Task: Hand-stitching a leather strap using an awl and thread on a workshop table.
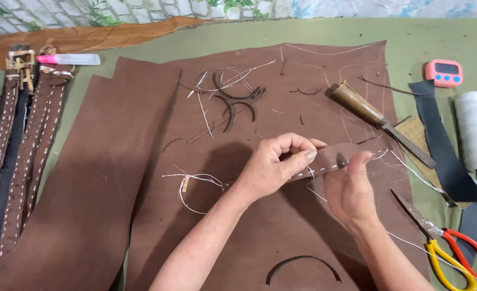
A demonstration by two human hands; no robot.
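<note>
We have only one view, from a camera on the person's head. It looks steeply down and forward onto the tabletop [303, 29], and it is near, so the large brown leather sheet [141, 178] fills most of the picture. Our two forearms enter from the lower edge, and the hands meet a little right of the sheet's middle. Beyond the sheet's far edge we see a strip of painted stone wall [61, 11]. No second view shares this scene.

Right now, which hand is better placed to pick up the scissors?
Probably the right hand: the scissors lie just off its wrist side, while the left hand pinches the leather strip farther away.
</note>
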